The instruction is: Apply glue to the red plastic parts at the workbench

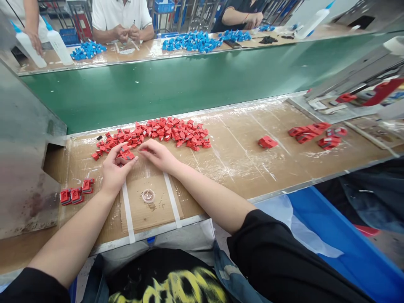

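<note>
Big heap of red pieces [172, 129] on the cardboard-topped bench [233, 145], and the left hand [112, 171] is curled around a few at its near edge. Right hand [160, 156] is just beside it, fingers bent, can't tell if they're pinching one. Little clear cup [148, 195] sits closer in.

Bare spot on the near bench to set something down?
Widest: brown worktop between red pile and lone red block, bounded in front by right forearm and bench edge. Smaller: cardboard pad around the little cup, between tape strips. Crowded: the pile's near side, at left hand and right hand.
</note>
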Available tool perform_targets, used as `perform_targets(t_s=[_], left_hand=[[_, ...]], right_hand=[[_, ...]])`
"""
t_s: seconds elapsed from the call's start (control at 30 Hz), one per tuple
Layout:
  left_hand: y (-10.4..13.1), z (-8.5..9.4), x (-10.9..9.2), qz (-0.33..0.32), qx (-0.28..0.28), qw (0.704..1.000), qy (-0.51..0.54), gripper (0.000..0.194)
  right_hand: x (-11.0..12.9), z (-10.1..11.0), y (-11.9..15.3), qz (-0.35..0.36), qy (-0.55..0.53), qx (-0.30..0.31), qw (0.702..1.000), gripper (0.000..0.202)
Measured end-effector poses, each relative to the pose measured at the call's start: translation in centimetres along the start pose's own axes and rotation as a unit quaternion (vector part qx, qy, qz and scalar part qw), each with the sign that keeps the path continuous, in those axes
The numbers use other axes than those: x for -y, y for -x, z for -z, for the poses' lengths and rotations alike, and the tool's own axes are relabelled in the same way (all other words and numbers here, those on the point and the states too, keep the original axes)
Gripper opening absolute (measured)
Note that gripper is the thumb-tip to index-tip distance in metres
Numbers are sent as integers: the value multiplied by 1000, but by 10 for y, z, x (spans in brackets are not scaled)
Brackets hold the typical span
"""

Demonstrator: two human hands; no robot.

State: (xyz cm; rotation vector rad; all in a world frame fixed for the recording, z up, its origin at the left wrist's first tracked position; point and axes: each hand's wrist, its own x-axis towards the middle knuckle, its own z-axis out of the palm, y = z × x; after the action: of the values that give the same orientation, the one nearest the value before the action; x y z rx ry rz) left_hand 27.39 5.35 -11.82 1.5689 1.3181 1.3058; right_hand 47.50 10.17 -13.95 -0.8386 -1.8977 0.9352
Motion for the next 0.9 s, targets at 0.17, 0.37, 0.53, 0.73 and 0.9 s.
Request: perform_targets(t_s=[0.17,0.37,0.53,0.73,0.9], left_hand=[[3,0,-2,12,53,997,-46,58],[4,1,-2,38,105,991,-68,59],[5,1,0,30,120,989,-78,60],[5,4,-5,8,155,985,-77,53],[5,5,-5,-2,194,978,-70,58]], right_hand=[[2,4,-1,-136,-277,-76,948,46],[22,5,6,-84,-156,-71,982,47],[28,5,11,30,-20,-31,999,34],[25,8,14,22,-28,32,999,32],[32,15,14,-69,-133,123,981,42]])
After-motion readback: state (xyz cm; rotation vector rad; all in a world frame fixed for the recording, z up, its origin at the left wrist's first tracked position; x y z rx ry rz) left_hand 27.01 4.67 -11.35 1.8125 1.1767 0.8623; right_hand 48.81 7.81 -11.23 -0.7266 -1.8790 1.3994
